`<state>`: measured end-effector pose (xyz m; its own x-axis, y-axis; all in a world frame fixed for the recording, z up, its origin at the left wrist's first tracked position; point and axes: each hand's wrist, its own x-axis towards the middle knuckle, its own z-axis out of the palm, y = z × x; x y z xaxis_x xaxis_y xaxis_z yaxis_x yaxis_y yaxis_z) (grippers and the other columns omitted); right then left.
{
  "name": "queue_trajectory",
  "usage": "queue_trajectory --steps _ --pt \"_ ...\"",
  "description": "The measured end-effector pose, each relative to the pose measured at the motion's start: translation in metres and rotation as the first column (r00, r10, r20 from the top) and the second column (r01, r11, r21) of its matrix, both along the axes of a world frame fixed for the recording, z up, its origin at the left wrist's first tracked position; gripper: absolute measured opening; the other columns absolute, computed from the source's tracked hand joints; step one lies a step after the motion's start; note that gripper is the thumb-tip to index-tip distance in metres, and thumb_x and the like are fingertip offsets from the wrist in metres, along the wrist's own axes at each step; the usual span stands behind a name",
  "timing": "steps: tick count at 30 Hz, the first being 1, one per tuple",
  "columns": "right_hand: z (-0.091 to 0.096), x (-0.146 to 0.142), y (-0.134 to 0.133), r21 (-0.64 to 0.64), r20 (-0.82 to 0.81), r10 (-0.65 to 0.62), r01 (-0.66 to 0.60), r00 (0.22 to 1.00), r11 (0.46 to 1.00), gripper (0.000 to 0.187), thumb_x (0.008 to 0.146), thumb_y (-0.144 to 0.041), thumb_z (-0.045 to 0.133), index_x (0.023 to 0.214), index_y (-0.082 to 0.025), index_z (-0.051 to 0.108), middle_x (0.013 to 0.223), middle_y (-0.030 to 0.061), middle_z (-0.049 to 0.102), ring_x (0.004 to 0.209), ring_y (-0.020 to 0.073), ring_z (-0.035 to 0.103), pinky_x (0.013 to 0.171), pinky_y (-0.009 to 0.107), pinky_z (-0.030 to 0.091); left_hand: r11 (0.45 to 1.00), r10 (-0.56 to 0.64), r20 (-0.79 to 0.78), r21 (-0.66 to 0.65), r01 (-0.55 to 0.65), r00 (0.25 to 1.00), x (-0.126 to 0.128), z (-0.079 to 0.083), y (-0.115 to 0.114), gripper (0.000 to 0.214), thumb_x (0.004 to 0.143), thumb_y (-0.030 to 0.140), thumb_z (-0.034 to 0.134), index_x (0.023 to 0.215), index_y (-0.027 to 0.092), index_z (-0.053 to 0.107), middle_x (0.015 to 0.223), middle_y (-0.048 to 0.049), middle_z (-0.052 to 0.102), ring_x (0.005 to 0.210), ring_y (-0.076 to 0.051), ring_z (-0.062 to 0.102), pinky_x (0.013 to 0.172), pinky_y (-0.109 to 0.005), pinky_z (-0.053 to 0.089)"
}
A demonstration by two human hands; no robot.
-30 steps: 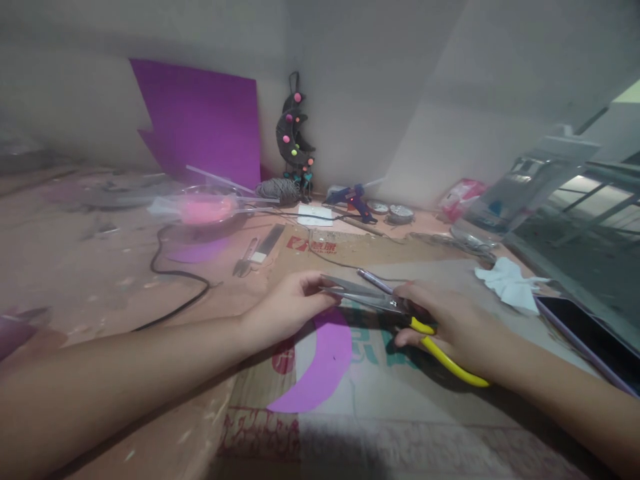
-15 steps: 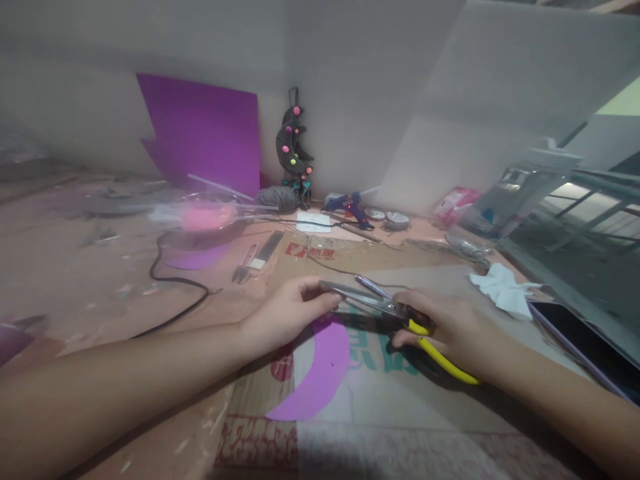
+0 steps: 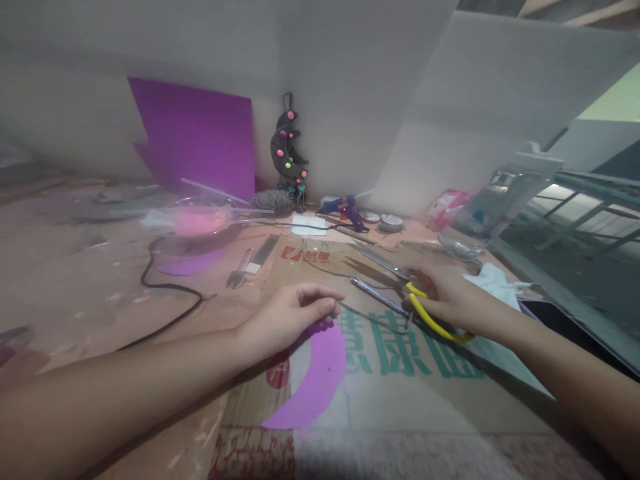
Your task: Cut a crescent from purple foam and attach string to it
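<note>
My right hand grips yellow-handled scissors, whose blades point away to the left, over a flat cardboard sheet. My left hand rests on the cardboard with its fingers pinched round a thin wire that runs toward the scissors. A purple crescent of paper lies just below my left hand. A thin pen-like stick lies between the two hands.
At the back stand a purple foam sheet, a black moon ornament, a ball of twine, a glue gun and a pink-filled dish. A black cable crosses the table. White tissue and a dark tablet lie right.
My right hand has drawn the scissors away to the right and back, off my left fingertips. My left hand stays put, still pinched on the wire. The view has shifted slightly.
</note>
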<state>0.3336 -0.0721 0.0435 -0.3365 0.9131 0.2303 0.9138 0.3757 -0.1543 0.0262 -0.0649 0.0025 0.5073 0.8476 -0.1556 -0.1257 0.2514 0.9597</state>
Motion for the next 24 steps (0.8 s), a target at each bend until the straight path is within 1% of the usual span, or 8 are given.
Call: queue_trajectory --steps 3,6,8,12,16,18,21,24 --pt "0.002 0.010 0.005 -0.107 0.075 0.012 -0.004 0.997 0.994 0.046 0.090 -0.045 0.056 0.128 -0.021 0.063 0.105 0.0103 0.074 0.087 0.0256 0.069 0.073 0.035 0.052 0.999 -0.013 -0.033 0.052 0.014 0.999 0.000 -0.002 -0.001 0.019 0.086 0.026 0.071 0.100 0.014 0.073 0.080 -0.0020 0.068 0.073 -0.012 0.065 0.070 -0.024 0.049" --pt "0.009 0.013 0.018 -0.144 0.167 0.004 0.020 0.986 0.989 0.039 0.089 -0.049 0.056 0.114 -0.024 0.072 0.104 0.0100 0.075 0.092 0.0280 0.069 0.078 0.036 0.052 0.994 -0.040 -0.084 0.098 0.049 0.996 0.001 -0.002 -0.001 0.020 0.088 0.027 0.067 0.102 0.014 0.073 0.080 -0.0020 0.068 0.073 -0.012 0.064 0.068 -0.023 0.049" --pt "0.016 0.010 0.035 -0.141 0.180 -0.055 0.081 0.982 0.987 0.036 0.088 -0.051 0.056 0.101 -0.024 0.076 0.099 0.0101 0.076 0.089 0.0279 0.070 0.076 0.035 0.051 0.992 -0.059 -0.112 0.109 0.071 0.992 0.001 -0.002 -0.001 0.020 0.090 0.027 0.065 0.104 0.015 0.073 0.081 -0.0023 0.069 0.073 -0.012 0.064 0.067 -0.023 0.049" --pt "0.022 -0.009 0.093 -0.082 0.023 -0.222 0.223 0.975 0.971 0.040 0.085 -0.050 0.062 0.113 -0.024 0.073 0.099 0.0080 0.077 0.086 0.0272 0.070 0.075 0.033 0.050 0.991 -0.059 -0.140 0.109 0.075 0.988 0.002 -0.001 -0.001 0.021 0.091 0.026 0.063 0.106 0.015 0.072 0.082 -0.0025 0.069 0.075 -0.012 0.065 0.066 -0.021 0.048" --pt "0.012 -0.033 0.156 -0.035 -0.050 -0.241 0.240 0.969 0.970 0.048 0.088 -0.045 0.062 0.130 -0.022 0.064 0.111 0.0090 0.076 0.094 0.0268 0.071 0.080 0.032 0.051 0.989 -0.048 -0.136 0.136 0.066 0.990 0.002 0.000 -0.003 0.019 0.091 0.024 0.061 0.104 0.014 0.072 0.082 -0.0023 0.067 0.073 -0.011 0.064 0.065 -0.021 0.047" --pt "0.003 -0.043 0.179 -0.035 -0.093 -0.237 0.234 0.967 0.972 0.046 0.089 -0.042 0.065 0.128 -0.019 0.064 0.118 0.0104 0.074 0.101 0.0258 0.069 0.086 0.033 0.051 0.989 -0.047 -0.144 0.132 0.066 0.988 0.002 0.002 -0.004 0.019 0.091 0.023 0.061 0.102 0.014 0.072 0.081 -0.0023 0.067 0.073 -0.011 0.064 0.066 -0.021 0.047" --pt "-0.010 -0.052 0.200 -0.070 -0.143 -0.236 0.228 0.961 0.971 0.035 0.094 -0.040 0.064 0.119 -0.015 0.065 0.117 0.0098 0.070 0.102 0.0226 0.068 0.089 0.039 0.054 0.988 -0.060 -0.153 0.130 0.080 0.986 0.002 0.003 -0.004 0.019 0.091 0.022 0.061 0.103 0.014 0.072 0.082 -0.0028 0.068 0.074 -0.012 0.064 0.066 -0.022 0.047" --pt "-0.019 -0.054 0.206 -0.098 -0.174 -0.253 0.239 0.952 0.966 0.031 0.097 -0.037 0.061 0.119 -0.015 0.064 0.118 0.0084 0.067 0.101 0.0213 0.067 0.088 0.043 0.056 0.985 -0.069 -0.159 0.147 0.093 0.985 0.002 0.003 -0.003 0.019 0.090 0.024 0.061 0.103 0.014 0.073 0.083 -0.0034 0.069 0.075 -0.012 0.064 0.068 -0.023 0.047"
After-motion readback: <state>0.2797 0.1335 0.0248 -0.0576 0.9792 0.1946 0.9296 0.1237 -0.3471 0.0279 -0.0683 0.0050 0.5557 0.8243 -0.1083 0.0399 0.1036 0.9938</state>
